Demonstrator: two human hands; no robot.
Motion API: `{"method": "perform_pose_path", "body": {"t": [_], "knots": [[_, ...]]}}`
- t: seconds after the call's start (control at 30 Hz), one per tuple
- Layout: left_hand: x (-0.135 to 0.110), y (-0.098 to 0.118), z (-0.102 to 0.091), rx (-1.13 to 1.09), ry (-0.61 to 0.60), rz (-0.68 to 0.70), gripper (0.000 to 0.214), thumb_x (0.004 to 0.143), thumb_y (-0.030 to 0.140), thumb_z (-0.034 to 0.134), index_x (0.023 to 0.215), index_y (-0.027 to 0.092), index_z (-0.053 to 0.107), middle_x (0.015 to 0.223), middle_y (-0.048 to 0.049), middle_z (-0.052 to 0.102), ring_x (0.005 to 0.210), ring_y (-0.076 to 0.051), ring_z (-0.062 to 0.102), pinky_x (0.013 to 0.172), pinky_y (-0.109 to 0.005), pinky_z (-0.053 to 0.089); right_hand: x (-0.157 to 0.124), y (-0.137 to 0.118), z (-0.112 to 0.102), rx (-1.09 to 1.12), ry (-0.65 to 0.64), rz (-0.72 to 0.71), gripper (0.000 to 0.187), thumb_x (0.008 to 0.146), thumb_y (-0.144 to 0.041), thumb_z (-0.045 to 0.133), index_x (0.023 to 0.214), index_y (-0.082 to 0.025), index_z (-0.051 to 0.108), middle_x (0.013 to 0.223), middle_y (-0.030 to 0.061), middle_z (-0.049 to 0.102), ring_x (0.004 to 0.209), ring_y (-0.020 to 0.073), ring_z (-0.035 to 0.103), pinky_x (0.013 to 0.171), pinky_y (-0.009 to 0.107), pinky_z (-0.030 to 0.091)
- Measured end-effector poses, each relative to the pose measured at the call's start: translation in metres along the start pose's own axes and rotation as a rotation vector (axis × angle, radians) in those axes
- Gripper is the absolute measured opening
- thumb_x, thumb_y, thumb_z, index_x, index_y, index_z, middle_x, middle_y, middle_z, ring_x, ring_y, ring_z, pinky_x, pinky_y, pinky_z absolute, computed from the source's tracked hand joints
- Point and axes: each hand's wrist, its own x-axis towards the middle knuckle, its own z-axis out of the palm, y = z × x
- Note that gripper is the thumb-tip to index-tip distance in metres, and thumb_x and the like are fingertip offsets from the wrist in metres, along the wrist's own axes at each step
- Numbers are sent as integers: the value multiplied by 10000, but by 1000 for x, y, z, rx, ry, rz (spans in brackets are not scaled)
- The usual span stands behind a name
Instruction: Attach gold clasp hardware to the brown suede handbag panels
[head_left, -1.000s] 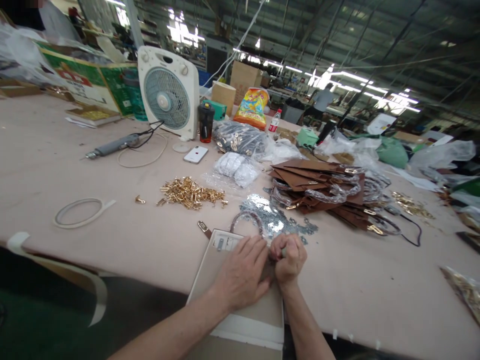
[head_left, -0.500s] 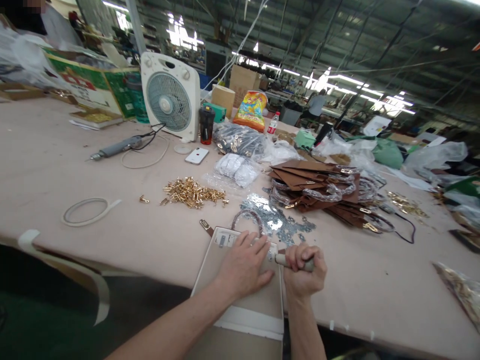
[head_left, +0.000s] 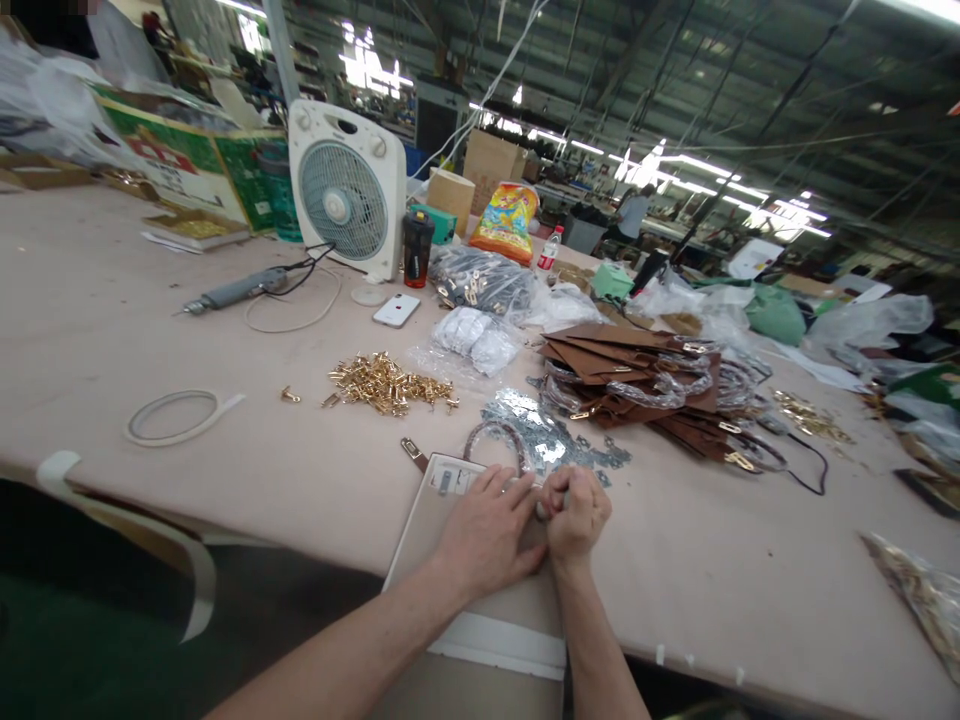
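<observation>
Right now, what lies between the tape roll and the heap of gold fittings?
A single loose gold fitting lies between the tape roll and the heap, in the head view.

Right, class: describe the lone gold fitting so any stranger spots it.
Find the white box fan on the table. Nearer the person sits a heap of gold fittings. Left of it, towards the tape roll, lies the lone gold fitting, matching the heap's colour but clearly apart from it.

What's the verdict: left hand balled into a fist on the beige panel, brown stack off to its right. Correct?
Not the fist: the head view shows the left hand open, palm down, on the beige panel, with the brown stack off to its right.
</observation>
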Motion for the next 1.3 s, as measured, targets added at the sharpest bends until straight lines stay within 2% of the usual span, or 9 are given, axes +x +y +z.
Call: {"method": "perform_pose_path", "body": {"t": [0.17, 0.37, 0.57, 0.73, 0.87, 1.0, 1.13, 1.23, 1.3], "knots": [[-2, 0, 2, 15, -2, -15, 720, 933, 612, 606, 1488, 166, 502, 1548, -99, 540, 1429, -317, 449, 1273, -479, 224, 15, -13, 1, 42, 3, 88, 424, 996, -442, 585, 651, -203, 521, 507, -68, 417, 383, 72, 352, 371, 201, 278], [-3, -1, 0, 49, -14, 1, 748, 925, 634, 602, 1502, 171, 495, 1563, -99, 525, 1429, -314, 447, 1257, -482, 252, 23, -27, 1, 165, 54, -86, 390, 979, -407, 592, 651, -209, 514, 496, -81, 381, 366, 70, 333, 363, 195, 270], [-3, 1, -1, 20, -11, -26, 758, 927, 635, 602, 1504, 157, 490, 1545, -101, 546, 1434, -322, 437, 1266, -485, 239, 20, -16, 3, 47, 5, 69, 396, 979, -402, 599, 649, -224, 470, 498, -77, 404, 383, 82, 347, 360, 207, 286], [-3, 0, -2, 10, -27, -20, 746, 925, 617, 613, 1500, 160, 488, 1573, -110, 513, 1438, -326, 430, 1272, -493, 234, 23, -31, 5, 85, 18, -105, 411, 993, -401, 592, 640, -227, 474, 494, -74, 377, 396, 88, 343, 378, 214, 269], [-2, 1, -1, -3, -19, -20, 744, 926, 612, 616, 1500, 156, 488, 1550, -127, 537, 1446, -335, 427, 1272, -510, 236, 20, -15, 2, -98, -45, 48, 441, 970, -406, 639, 606, -221, 473, 490, -64, 417, 412, 90, 355, 373, 217, 275], [-3, 0, 0, -30, 2, -41, 761, 913, 606, 651, 1510, 171, 466, 1579, -110, 508, 1454, -331, 422, 1276, -513, 254, 19, -4, -15, 162, 42, 176, 400, 956, -432, 623, 655, -227, 455, 490, -90, 389, 373, 76, 299, 342, 200, 253], [-4, -3, -1, -101, 95, -45, 857, 859, 453, 764, 1559, 175, 355, 1615, -118, 445, 1495, -290, 372, 1272, -480, 320, 21, -6, -47, 482, 207, 260, 368, 924, -400, 624, 671, -223, 425, 501, -111, 333, 370, 58, 250, 350, 178, 282], [-10, -9, -6, -199, 288, -144, 739, 827, 243, 795, 1467, 189, 430, 1561, -117, 485, 1483, -270, 389, 1257, -467, 370, 20, -2, -64, 516, 269, 313, 347, 882, -371, 666, 672, -216, 437, 503, -111, 341, 373, 53, 266, 353, 175, 303], [-17, -16, -11, -246, 390, -215, 641, 817, 187, 809, 1378, 206, 500, 1492, -113, 538, 1431, -280, 451, 1227, -489, 411, 18, 1, -67, 499, 263, 329, 348, 875, -381, 682, 676, -215, 450, 508, -110, 350, 374, 53, 272, 349, 176, 303]]}}
